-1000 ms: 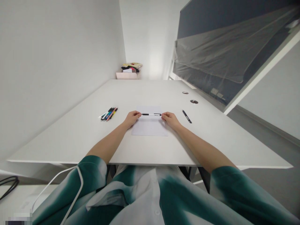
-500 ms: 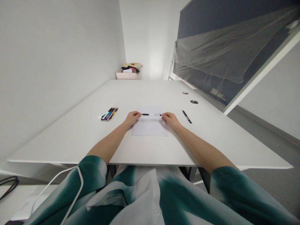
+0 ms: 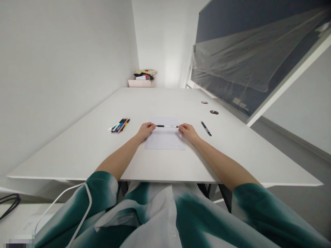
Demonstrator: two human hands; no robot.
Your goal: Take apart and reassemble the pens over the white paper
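Above white paper sheet (image 3: 165,141) — left hand (image 3: 146,131) and right hand (image 3: 189,133) pinching black-and-white pen (image 3: 167,126) by its ends, fingers (image 3: 154,126) closed on it, holding it level.

You can slide your left hand (image 3: 146,131) outward along the white desk (image 3: 77,155) as far as the pen bundle (image 3: 119,126), and your right hand (image 3: 188,133) as far as the black marker (image 3: 206,128) (the flat paper sheet (image 3: 165,140) between them blocks nothing).

Your head camera looks forward and down from above your chest, facing along the white tabletop (image 3: 72,155) toward the far wall (image 3: 160,44). Your shirt (image 3: 152,220) fills the bottom of the frame, the tabletop's near edge crosses just above it, and your left hand (image 3: 146,131) and right hand (image 3: 188,133) sit near the middle, well short of the far edge.
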